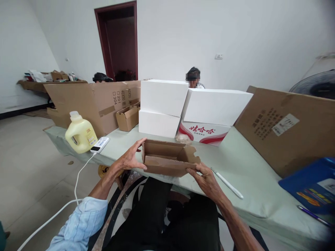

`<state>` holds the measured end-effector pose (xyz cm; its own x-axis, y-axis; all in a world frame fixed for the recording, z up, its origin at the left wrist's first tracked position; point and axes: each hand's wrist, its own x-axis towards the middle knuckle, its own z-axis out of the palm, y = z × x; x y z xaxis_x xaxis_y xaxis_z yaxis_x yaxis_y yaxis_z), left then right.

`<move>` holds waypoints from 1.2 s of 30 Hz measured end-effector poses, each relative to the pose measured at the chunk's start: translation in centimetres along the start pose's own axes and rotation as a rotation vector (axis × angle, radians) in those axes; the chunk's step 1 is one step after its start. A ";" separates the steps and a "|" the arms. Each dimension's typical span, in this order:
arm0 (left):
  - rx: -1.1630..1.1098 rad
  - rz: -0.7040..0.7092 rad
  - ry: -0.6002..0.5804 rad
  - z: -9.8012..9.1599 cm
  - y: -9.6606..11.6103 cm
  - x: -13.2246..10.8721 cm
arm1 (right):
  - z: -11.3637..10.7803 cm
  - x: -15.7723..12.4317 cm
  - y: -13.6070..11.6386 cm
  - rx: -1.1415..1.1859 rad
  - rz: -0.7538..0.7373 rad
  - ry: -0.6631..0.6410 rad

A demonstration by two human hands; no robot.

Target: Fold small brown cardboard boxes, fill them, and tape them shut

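Note:
A small open-topped cardboard box [163, 166] stands in front of me at the near edge of the table. My left hand [130, 158] grips its left end, thumb at the near side and fingers at the far side. At the front right corner, my right hand [205, 177] pinches the cardboard between thumb and fingers. The right end panel has notched edges and stands up. What I see of the box's inside is bare brown cardboard. A white pen-like tool [227, 183] lies just right of my right hand.
Stacked white boxes [163, 97] stand behind, beside a red-and-white printed carton [204, 132]. Large cardboard cartons [285, 129] flank the table [251, 167]. A yellow jug [81, 134], a corded white device [99, 144], a smaller brown box [127, 118], and a blue container [311, 184] are around. Two people sit beyond.

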<state>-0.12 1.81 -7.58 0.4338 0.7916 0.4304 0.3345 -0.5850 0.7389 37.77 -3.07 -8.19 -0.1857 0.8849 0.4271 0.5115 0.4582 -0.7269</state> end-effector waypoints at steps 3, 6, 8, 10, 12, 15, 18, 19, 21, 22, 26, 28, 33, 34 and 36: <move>-0.097 -0.033 0.005 0.0 -0.9 -0.4 | -2.1 1.7 0.3 0.102 0.123 0.018; -0.101 -0.055 -0.092 0.3 -0.9 -1.1 | -4.0 3.6 1.1 0.217 0.248 0.023; -0.045 -0.053 -0.157 0.8 -0.4 -1.7 | -4.5 4.6 2.0 0.318 0.361 0.017; 0.044 -0.045 -0.189 1.4 0.6 -2.2 | -4.5 5.1 3.2 0.428 0.501 0.000; 0.129 -0.026 -0.204 1.9 1.8 -2.7 | -4.0 5.3 4.3 0.500 0.609 -0.022; 0.229 0.034 -0.214 2.4 3.1 -3.4 | -2.9 5.1 5.8 0.522 0.702 -0.056; 0.314 0.105 -0.205 3.0 3.7 -3.6 | -1.8 4.9 7.0 0.523 0.797 -0.110; 0.333 0.125 -0.198 3.3 3.8 -3.6 | -1.5 4.8 7.3 0.517 0.825 -0.133; 0.353 0.161 -0.190 4.0 3.9 -3.5 | -1.1 4.8 7.9 0.497 0.873 -0.183; 0.360 0.181 -0.189 4.4 4.0 -3.4 | -0.9 4.8 8.2 0.482 0.893 -0.205; 0.440 0.288 -0.195 5.9 4.1 -2.6 | -0.5 5.1 8.7 0.410 0.933 -0.244; 0.478 0.334 -0.188 6.5 4.0 -2.2 | -0.4 5.2 8.5 0.371 0.926 -0.239; 0.311 0.286 -0.025 5.9 4.1 -1.0 | -1.3 4.9 6.9 0.302 0.822 -0.160; 0.257 0.240 0.012 5.5 4.0 -0.8 | -1.6 4.8 6.5 0.292 0.787 -0.125; 0.172 0.136 0.067 4.8 3.8 -0.5 | -2.2 4.5 5.5 0.276 0.711 -0.045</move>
<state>4.93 -1.62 -7.48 0.4300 0.7100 0.5576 0.4166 -0.7040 0.5751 41.60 3.28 -9.03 0.0731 0.9746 -0.2118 0.2940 -0.2239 -0.9292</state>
